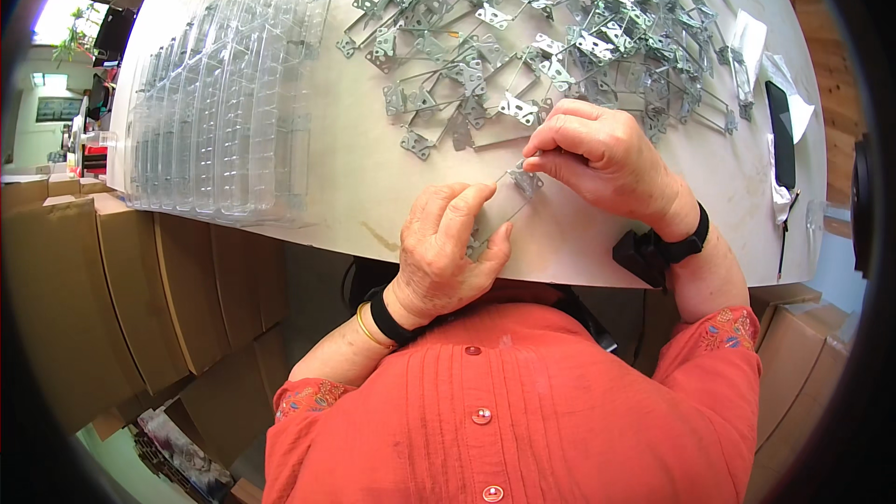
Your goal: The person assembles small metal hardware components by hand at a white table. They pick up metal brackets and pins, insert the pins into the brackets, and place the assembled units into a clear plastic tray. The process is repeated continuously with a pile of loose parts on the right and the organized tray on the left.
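1. Head view, and here we are: both hands meet over the near edge of the pale surface [350, 173], with one wire-framed metal bracket [525, 183] between them.
2. Left hand [443, 238]: its grip is narrow, thumb and fingers curled about the bracket's near end, partly hiding it.
3. Right hand [597, 149]: a tight pinch, thumb against fingers, right at the bracket's far plate!
4. Just beyond, a tangled pile of metal brackets [551, 44] sprawls across the far side.
5. Over on the left, clear plastic trays [219, 112] stand in rows; on the right, a dark smartphone [781, 135] lies near white paper [748, 42].
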Demonstrator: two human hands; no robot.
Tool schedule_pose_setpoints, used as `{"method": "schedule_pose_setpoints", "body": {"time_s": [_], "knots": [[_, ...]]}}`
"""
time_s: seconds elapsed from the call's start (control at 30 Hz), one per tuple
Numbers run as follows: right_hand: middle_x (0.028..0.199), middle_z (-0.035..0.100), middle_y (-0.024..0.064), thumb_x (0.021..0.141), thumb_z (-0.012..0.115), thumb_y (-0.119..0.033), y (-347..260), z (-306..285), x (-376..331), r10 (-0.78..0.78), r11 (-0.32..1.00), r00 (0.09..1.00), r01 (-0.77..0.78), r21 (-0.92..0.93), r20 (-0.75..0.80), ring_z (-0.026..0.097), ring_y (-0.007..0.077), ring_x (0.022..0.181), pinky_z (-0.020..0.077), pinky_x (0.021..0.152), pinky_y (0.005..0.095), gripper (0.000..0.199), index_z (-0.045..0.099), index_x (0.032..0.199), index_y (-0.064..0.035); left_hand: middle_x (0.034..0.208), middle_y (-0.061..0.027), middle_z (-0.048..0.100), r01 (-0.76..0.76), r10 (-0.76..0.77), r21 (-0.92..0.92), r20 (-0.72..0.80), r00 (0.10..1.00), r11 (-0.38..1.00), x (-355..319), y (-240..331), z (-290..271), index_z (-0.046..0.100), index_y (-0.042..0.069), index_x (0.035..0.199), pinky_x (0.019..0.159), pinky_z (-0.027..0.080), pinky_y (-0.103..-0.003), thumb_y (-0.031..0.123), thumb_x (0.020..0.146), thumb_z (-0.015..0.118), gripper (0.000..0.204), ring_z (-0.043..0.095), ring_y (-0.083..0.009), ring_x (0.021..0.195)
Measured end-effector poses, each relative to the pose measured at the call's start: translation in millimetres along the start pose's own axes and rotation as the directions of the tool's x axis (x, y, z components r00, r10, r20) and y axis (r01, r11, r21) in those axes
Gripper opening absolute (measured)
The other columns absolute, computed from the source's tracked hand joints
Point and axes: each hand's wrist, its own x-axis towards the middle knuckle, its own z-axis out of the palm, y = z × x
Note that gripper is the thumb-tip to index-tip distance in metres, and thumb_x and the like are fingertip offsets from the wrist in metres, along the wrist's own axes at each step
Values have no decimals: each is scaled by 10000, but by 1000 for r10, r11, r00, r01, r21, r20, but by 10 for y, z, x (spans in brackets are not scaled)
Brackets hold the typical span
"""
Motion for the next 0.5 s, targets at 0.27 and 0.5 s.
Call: {"method": "schedule_pose_setpoints", "body": {"time_s": [0.27, 0.5], "knots": [[933, 732, 86, 945, 830, -74, 4, 21, 15, -8, 999, 999, 10, 53, -31, 741, 287, 855, 599, 717, 389, 88, 761, 998, -59, 1094, -161, 708, -1, 1, 6, 6, 1000, 1000, 11, 4, -10, 709, -3, 1292, 759, 583, -387, -9, 752, 888, 568, 686, -291, 875], [938, 734, 89, 945, 830, -65, -6, 4, 8, 6, 1000, 1000, -6, 19, 9, 739, 288, 843, 596, 707, 384, 95, 765, 1013, -55, 1089, -166, 707, -2, 2, -6, 1, 1000, 1000, 6, 1, -3, 706, -5, 1293, 765, 588, -392, -4, 752, 889, 571, 688, -296, 878]]}}
